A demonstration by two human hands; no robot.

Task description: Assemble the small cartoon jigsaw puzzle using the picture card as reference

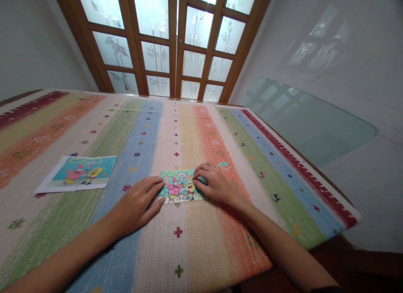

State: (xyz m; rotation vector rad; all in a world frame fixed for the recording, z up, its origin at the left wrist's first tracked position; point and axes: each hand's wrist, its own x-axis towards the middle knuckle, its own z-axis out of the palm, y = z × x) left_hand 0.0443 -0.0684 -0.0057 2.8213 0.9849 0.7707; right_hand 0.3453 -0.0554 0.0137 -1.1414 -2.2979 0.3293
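Observation:
A small cartoon jigsaw puzzle lies flat on the striped tablecloth near the middle. My left hand rests flat on the cloth with fingers stretched out, its fingertips touching the puzzle's left edge. My right hand sits on the puzzle's right edge with its fingers curled down, pressing on the pieces there. Whether a piece lies under those fingers is hidden. A loose piece lies just beyond my right hand.
A printed picture sheet showing the same cartoon lies on the cloth to the left. Wooden glass-paned doors stand behind the table. The table's right edge runs close to a wall with a glass panel.

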